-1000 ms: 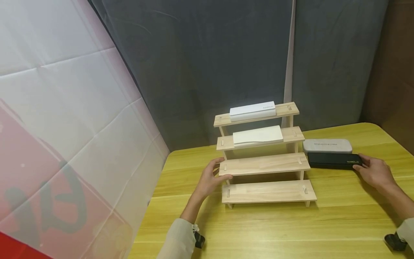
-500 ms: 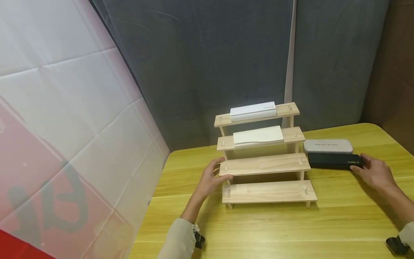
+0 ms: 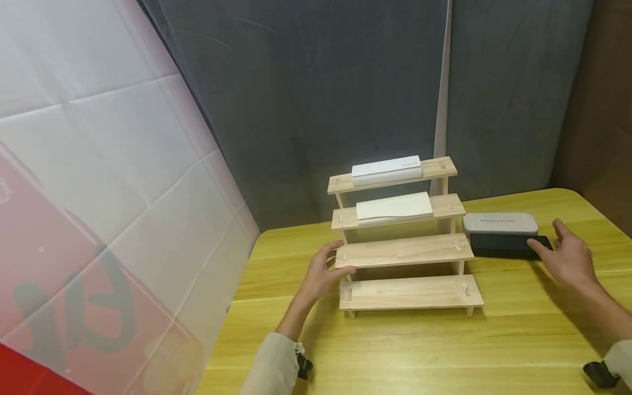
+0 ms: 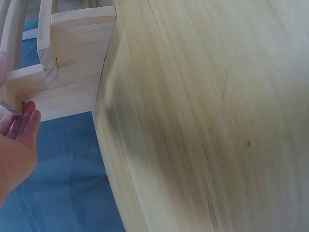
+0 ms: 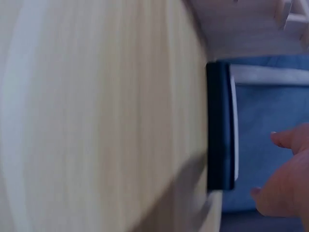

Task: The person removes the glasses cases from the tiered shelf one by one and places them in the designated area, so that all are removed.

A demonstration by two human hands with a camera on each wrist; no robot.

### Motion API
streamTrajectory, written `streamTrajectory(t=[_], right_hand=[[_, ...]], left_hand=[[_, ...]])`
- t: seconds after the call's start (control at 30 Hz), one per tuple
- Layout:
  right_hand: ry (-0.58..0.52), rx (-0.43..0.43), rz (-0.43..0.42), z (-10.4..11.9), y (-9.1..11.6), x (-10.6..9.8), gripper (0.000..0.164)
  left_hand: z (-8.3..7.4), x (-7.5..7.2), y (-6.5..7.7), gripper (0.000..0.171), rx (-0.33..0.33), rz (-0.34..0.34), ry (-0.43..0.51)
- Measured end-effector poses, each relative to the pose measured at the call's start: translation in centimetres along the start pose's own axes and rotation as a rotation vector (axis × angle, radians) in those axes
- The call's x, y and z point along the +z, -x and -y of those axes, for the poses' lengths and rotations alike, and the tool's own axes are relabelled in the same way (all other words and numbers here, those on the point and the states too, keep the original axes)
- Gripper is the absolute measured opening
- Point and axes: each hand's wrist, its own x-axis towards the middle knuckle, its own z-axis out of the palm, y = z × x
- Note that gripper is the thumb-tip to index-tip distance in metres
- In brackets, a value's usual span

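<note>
In the head view a stepped wooden display stand (image 3: 405, 251) stands on the table. My left hand (image 3: 318, 274) grips the left end of its second board from the bottom; the left wrist view has the fingertips (image 4: 32, 123) at the board's end. To the right of the stand lies a black glasses case (image 3: 498, 246) with a light grey case (image 3: 500, 223) behind it. My right hand (image 3: 570, 260) hovers over the black case's right end, thumb and fingers spread, holding nothing. In the right wrist view the hand (image 5: 287, 179) is apart from the black case.
A white case (image 3: 387, 171) sits on the top board, and a cream case (image 3: 394, 207) on the board below it. Behind the yellow wood-grain table (image 3: 395, 351) hangs a dark grey curtain (image 3: 316, 109). A white printed sheet (image 3: 123, 164) stands at the left.
My right hand has let go of the black glasses case and its fingers have spread and lifted off. The left hand, the stand and the cases stay where they were.
</note>
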Motion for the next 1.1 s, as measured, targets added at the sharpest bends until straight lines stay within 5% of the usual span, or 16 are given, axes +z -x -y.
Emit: streamTrajectory(t=[0.57,1.1], right_hand=[[-0.186,-0.214,0.044,8.5,1.2,2.9,0.084],[-0.228,-0.358,0.075,12.4,1.3,5.7,0.091]], left_hand=[[-0.4,0.0,0.0,0.077,-0.010,0.024,-0.044],[-0.8,-0.5,-0.2,0.078,0.013,0.024,-0.048]])
